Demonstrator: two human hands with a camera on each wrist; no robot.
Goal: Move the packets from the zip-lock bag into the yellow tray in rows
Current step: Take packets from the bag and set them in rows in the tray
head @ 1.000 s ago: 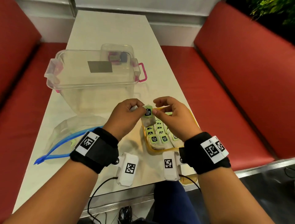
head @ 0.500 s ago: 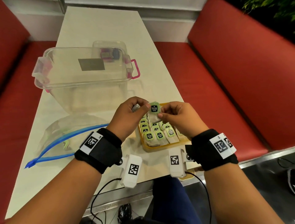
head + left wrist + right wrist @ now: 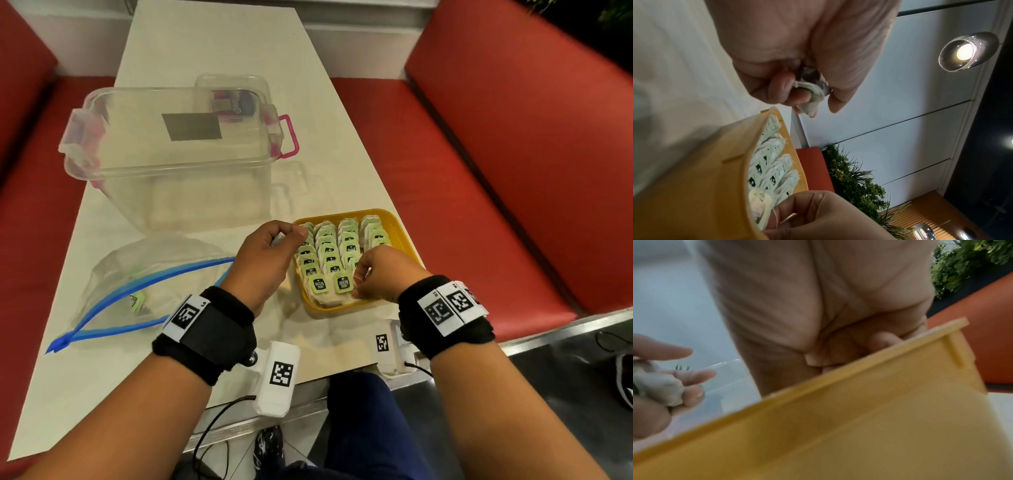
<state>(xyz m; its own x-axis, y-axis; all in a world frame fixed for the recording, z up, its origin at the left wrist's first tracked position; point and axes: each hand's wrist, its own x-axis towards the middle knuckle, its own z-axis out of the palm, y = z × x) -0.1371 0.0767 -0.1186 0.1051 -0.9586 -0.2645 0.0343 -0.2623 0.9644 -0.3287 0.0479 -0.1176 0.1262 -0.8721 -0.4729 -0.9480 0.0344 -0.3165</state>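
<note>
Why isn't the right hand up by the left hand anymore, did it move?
Yes. The right hand dropped from beside the left hand down to the near end of the yellow tray, fingers in the packets.

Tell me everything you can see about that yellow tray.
The yellow tray is a shallow, rounded-corner plastic tub with a raised rim, sitting flat on the pale table near its right edge. It holds rows of overlapping tea bags with green tags. The right hand reaches into its near corner; the left hand hovers at its left rim, clutching more tea bags.
</note>
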